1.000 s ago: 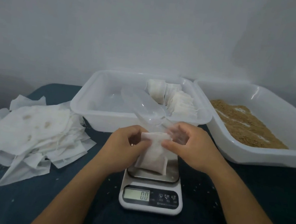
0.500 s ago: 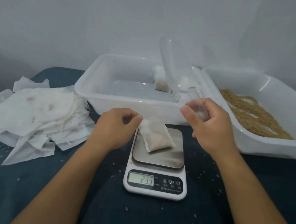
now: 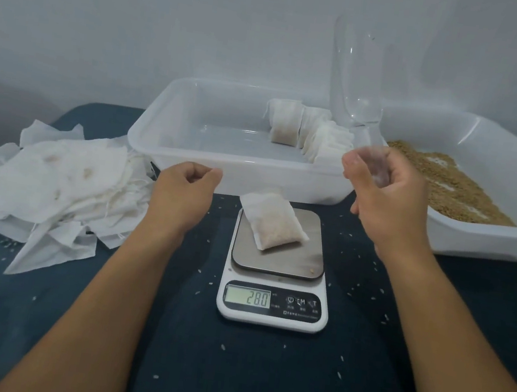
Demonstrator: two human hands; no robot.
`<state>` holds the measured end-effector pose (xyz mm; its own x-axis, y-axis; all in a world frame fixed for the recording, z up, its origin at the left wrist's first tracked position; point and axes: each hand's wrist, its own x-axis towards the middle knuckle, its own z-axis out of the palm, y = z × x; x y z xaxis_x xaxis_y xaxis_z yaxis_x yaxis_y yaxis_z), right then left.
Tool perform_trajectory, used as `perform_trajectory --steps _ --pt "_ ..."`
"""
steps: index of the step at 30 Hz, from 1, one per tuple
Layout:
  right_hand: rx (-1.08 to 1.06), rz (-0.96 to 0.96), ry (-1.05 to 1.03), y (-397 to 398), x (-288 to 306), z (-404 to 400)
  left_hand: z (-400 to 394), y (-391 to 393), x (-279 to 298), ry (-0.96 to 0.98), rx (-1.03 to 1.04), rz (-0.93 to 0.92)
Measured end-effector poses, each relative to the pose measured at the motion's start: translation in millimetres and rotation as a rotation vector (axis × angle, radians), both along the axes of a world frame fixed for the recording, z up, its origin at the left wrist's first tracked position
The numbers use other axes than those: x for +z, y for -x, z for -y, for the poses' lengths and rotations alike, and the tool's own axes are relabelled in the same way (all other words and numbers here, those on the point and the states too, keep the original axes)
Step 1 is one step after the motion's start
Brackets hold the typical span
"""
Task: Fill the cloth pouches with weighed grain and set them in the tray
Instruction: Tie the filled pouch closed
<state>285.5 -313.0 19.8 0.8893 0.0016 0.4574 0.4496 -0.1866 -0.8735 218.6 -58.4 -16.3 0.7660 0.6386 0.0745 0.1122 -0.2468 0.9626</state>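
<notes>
Pouch (image 3: 271,224) part-filled with grain lies alone on the scale (image 3: 277,264), touched by neither hand, so the display reads its weight freely. Right hand (image 3: 389,193) grips the clear scoop (image 3: 354,83) by its handle, bowl upright, likely so nothing spills. Left hand (image 3: 185,189) hovers just beside the pouch, fingers curled, holding nothing. Filled pouches (image 3: 284,123) stand in the tray (image 3: 172,138) behind.
</notes>
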Motion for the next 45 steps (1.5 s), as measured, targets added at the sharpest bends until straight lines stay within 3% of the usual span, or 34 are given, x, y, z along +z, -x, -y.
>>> perform_trajectory --steps 12,16,23,28,34,45 --pt "-0.034 -0.09 0.068 -5.9 -2.9 4.4 13.0 5.4 -1.8 -0.197 -0.199 -0.185" --pt "-0.091 -0.068 0.177 -6.1 0.8 10.8 19.2 6.7 -2.0 -0.223 -0.258 -0.231" --pt "-0.391 0.002 0.482 -18.0 29.7 51.0 25.5 8.4 1.8 -0.221 -0.227 -0.106" --pt "-0.453 -0.172 0.773 -36.2 47.9 93.2 29.3 10.9 7.5 -0.206 -0.244 -0.028" --pt "-0.371 -0.476 1.191 -61.0 45.9 110.1 39.8 18.2 19.4 -0.138 -0.304 0.167" --pt "-0.262 -0.514 1.263 -76.9 44.9 90.3 44.8 24.6 25.8 -0.194 -0.333 0.282"
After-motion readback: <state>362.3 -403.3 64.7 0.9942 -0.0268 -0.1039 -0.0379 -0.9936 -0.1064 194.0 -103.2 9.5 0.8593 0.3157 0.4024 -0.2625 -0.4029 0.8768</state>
